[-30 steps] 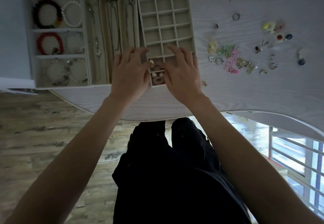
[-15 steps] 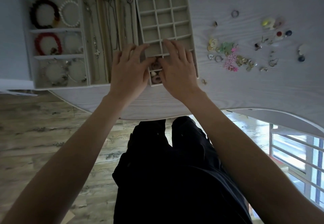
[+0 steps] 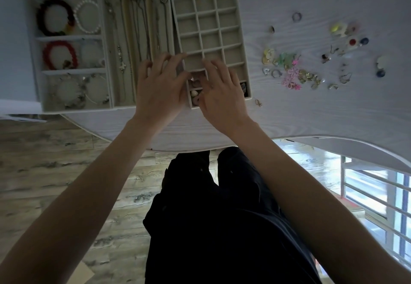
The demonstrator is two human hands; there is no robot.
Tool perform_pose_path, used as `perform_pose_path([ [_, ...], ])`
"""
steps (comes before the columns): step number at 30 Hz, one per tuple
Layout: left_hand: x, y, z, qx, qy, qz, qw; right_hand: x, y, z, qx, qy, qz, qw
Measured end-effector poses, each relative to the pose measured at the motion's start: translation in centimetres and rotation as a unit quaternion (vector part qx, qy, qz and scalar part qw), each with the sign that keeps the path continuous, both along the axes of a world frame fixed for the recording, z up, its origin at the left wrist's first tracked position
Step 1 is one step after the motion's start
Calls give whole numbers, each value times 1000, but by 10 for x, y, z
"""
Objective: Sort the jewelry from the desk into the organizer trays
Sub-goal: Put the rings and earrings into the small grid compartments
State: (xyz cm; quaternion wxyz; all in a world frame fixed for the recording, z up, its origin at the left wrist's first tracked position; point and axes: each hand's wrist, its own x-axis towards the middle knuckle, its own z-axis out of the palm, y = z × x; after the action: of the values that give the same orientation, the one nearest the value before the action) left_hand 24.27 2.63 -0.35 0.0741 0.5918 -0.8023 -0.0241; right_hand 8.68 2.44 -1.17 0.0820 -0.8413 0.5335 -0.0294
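Hands (image 3: 160, 88) stayed over grid tray (image 3: 209, 30)

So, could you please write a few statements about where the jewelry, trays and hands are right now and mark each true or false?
1. Both hands, left hand and right hand, are over the near end of the grid tray. True.
2. The grid tray's far compartments are full. False: they look empty.
3. Loose earrings and rings lie on the desk right of the trays. True.
4. The bracelet tray sits between the other two. False: it is leftmost; the necklace tray is in the middle.
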Motion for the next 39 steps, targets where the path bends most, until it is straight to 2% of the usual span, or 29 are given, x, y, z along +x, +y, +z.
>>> perform_pose_path([
  [4,-1,-1,-2,-4,8,-4,1000,-2,1,6,5,-39,-15,999],
  [7,-3,2,-1,-14,30,5,999,-11,4,11,29,-114,-43,992],
  [12,-32,11,15,-21,153,-24,988,-48,11,34,36,-170,-77,982],
  [16,-92,1,31,39,289,-78,953,-112,19,55,20,-181,-147,972],
  [18,-135,-16,37,88,324,-113,935,-156,18,63,8,-168,-185,968],
  [22,-210,-58,28,159,314,-102,931,-239,2,65,-6,-136,-230,964],
  [26,-269,-93,14,175,281,-75,941,-305,-27,52,26,-113,-255,960],
  [29,-302,-114,1,139,222,-72,962,-331,-62,33,49,-101,-236,965],
  [33,-327,-133,-12,72,64,-79,992,-331,-117,10,46,-103,-211,971],
  [39,-322,-135,-21,27,11,-74,997,-323,-155,-4,74,11,-120,990],
])
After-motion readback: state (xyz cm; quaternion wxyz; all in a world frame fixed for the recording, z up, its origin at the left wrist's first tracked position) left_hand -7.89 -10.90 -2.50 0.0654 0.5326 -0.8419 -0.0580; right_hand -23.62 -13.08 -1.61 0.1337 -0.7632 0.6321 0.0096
